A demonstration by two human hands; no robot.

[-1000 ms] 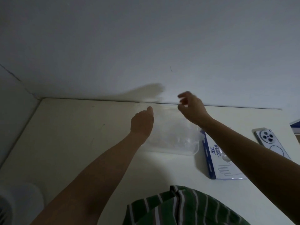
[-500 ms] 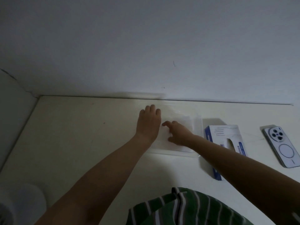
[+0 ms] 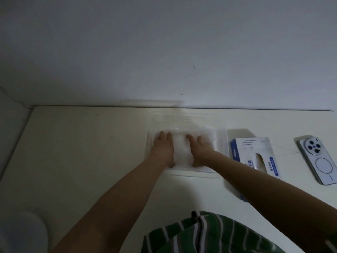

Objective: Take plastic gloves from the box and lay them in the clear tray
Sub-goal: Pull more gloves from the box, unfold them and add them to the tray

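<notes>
Inside the clear tray [image 3: 222, 132], which sits toward the far edge of the surface [image 3: 82, 152], we see the plastic gloves [image 3: 182, 152] lying as a whitish, crumpled layer on the tray floor; the layer fills the near and middle part of the tray. Both grips, bare hands, lie on top of the gloves rather than around them; the left grip [image 3: 163, 148] is wide, palm down, fingers straight and pointing toward the wall [image 3: 164, 52], pressing the left side of the layer; the right grip [image 3: 200, 148] is wide and flat too, palm down, pressing just right of the layer's middle; the two lie side by side and apart, with a strip of glove plastic showing between them.

Just right of the tray we find the glove box [image 3: 253, 145], white and blue, its oval opening facing up; the right forearm crosses over its near end. Farther right, apart from the box, a phone [image 3: 321, 159] lies camera side up. We note a green striped garment [image 3: 209, 234] at the bottom edge; a pale rounded shape [image 3: 21, 232] at lower left is too blurred to name.
</notes>
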